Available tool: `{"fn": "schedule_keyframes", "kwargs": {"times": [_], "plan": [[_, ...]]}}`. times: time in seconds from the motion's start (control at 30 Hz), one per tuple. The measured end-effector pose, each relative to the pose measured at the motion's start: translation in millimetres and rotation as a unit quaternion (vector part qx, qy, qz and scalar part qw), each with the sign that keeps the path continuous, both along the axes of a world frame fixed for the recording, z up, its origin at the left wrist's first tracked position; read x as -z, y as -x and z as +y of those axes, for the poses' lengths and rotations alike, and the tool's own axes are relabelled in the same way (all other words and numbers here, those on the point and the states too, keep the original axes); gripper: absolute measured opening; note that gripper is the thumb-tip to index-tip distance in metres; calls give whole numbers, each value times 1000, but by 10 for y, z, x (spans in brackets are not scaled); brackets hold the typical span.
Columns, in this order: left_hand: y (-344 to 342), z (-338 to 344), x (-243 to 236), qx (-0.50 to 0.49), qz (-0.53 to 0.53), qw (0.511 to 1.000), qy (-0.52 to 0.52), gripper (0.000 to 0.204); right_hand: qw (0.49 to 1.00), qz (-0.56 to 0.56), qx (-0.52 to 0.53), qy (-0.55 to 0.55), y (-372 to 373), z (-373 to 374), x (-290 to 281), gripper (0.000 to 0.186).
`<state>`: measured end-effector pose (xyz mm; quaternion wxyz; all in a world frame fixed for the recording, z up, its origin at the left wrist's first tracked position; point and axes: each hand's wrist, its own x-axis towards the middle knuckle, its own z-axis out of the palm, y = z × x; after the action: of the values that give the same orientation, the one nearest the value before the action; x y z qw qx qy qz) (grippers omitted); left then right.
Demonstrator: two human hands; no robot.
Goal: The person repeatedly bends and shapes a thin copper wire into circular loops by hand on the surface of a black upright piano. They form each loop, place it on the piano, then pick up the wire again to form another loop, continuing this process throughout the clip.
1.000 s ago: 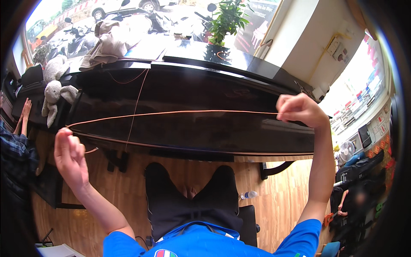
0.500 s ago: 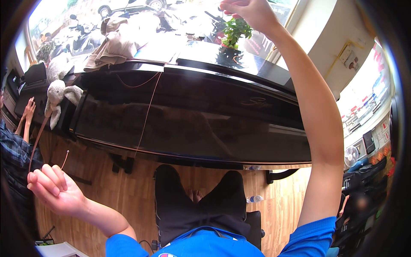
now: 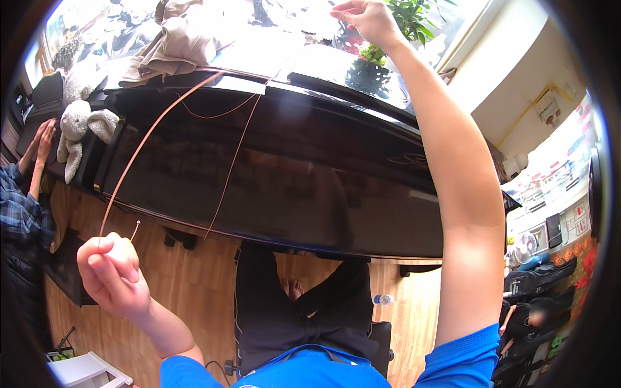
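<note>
1. A glossy black piano lid (image 3: 310, 174) spans the view above a wooden floor (image 3: 187, 291).
2. A beige cloth (image 3: 174, 39), grey plush rabbit (image 3: 77, 126) and potted plant (image 3: 414, 16) sit along its top.
3. A thin copper wire (image 3: 152, 132) crosses the lid.
4. The left hand (image 3: 110, 275) is fisted around the wire's near end; the right hand (image 3: 362, 18), raised high, pinches something too fine to make out.

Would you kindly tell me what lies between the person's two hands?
In the head view, a thin copper-coloured wire runs from the left hand up across the black piano lid toward the raised right hand.
</note>
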<state>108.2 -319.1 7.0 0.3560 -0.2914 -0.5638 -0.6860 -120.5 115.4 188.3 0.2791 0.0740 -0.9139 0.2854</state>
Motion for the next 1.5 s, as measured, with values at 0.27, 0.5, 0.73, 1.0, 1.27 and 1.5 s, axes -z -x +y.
{"fn": "schedule_keyframes", "kwargs": {"times": [0.27, 0.5, 0.73, 1.0, 1.27, 1.5], "plan": [[157, 221, -5, 0, -61, 998, 31, 27, 991, -46, 79, -95, 303, 103, 409, 23], [526, 484, -55, -68, -200, 972, 98, 26, 964, -17, 153, -218, 550, 279, 692, 18], [762, 729, 20, -65, -298, 948, 88, 31, 970, 10, 200, -137, 556, 204, 954, 23], [689, 790, 85, -45, -340, 932, 119, 34, 956, 86, 157, -234, 174, -28, 763, 23], [620, 816, 26, -30, -320, 939, 118, 39, 962, 159, 45, -216, -695, -230, 758, 38], [748, 981, -30, 12, -251, 960, 127, 66, 970, 149, 2, -191, -1562, 90, 780, 37]]}}
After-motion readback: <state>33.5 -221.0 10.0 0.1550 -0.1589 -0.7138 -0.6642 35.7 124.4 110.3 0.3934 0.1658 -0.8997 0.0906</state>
